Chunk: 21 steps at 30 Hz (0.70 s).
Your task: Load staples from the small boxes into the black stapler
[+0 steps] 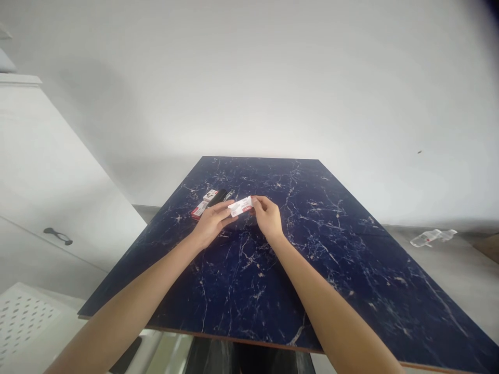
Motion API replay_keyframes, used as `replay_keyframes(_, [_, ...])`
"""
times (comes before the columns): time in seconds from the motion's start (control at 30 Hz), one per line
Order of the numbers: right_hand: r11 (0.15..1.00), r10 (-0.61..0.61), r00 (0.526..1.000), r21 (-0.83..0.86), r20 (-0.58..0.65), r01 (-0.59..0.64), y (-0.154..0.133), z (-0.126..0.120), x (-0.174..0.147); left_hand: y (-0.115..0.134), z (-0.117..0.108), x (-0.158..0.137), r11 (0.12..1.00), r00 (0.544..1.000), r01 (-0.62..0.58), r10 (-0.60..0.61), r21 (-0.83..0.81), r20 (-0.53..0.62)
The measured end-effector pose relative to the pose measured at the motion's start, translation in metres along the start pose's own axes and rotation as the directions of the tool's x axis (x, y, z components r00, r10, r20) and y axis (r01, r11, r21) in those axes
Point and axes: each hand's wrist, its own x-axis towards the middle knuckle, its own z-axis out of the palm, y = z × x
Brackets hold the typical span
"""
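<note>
A small white-and-red cardboard box (240,206) is held between my two hands above the table. My left hand (212,221) has its thumb and fingers closed around the left end of the box. At the right end, my right hand (267,214) pinches the edge with thumb and curled fingers. Just behind my left hand lies a black stapler (217,198) with a shiny metal end. Beside it are a small white box (210,195) with a dark picture and a red-and-white box (199,209), partly covered by my left hand.
The blue marble-patterned table (253,291) reaches from my body to a pale wall (273,78). A white cabinet (58,171) with a dark handle (57,236) stands at left, above a white perforated surface (25,319). Clear plastic packaging (431,238) lies on the floor at right.
</note>
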Motion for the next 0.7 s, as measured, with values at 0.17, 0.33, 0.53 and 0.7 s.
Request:
replay_keyframes(0.17, [0.972, 0.110, 0.991, 0.203, 0.070, -0.122, -0.001, 0.013, -0.006, -0.003, 0.001, 0.000, 1.000, 1.000, -0.012, 0.012, -0.009, 0.021])
replay_keyframes(0.33, [0.973, 0.066, 0.978, 0.202, 0.197, -0.107, -0.007, 0.010, -0.006, -0.004, -0.003, 0.002, 0.995, 0.995, -0.101, 0.101, 0.025, -0.008])
replay_keyframes(0.53, [0.966, -0.135, 0.978, -0.200, 0.161, 0.167, -0.002, 0.013, -0.018, -0.004, 0.001, -0.001, 0.972, 0.982, -0.177, 0.184, 0.156, -0.033])
replay_keyframes(0.7, [0.905, -0.278, 0.937, -0.267, 0.213, 0.330, 0.000, 0.018, -0.026, 0.007, -0.005, 0.004, 0.869, 0.876, -0.360, 0.440, 0.340, -0.196])
